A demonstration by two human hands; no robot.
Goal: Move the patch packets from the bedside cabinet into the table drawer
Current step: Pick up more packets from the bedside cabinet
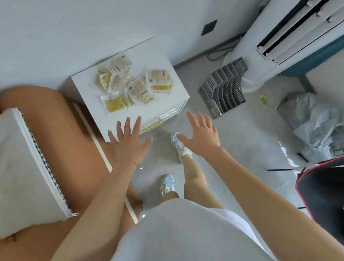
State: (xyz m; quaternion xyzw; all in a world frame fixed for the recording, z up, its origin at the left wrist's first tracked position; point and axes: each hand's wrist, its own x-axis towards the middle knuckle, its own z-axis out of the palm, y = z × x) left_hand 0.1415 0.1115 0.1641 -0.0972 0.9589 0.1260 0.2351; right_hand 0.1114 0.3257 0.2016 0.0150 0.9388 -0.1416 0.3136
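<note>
White square bedside cabinet (pixel 165 101) has a loose pile of clear-wrapped beige/yellow patch packets (pixel 133 81) on top, w/ left hand (pixel 128 143) & right hand (pixel 203 137) near its front, fingers spread, gripping nothing.

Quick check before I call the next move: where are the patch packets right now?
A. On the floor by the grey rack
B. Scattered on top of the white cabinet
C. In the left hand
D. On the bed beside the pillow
B: the patch packets lie loose on top of the bedside cabinet, while the left hand and right hand are spread open and empty, short of them.
</note>
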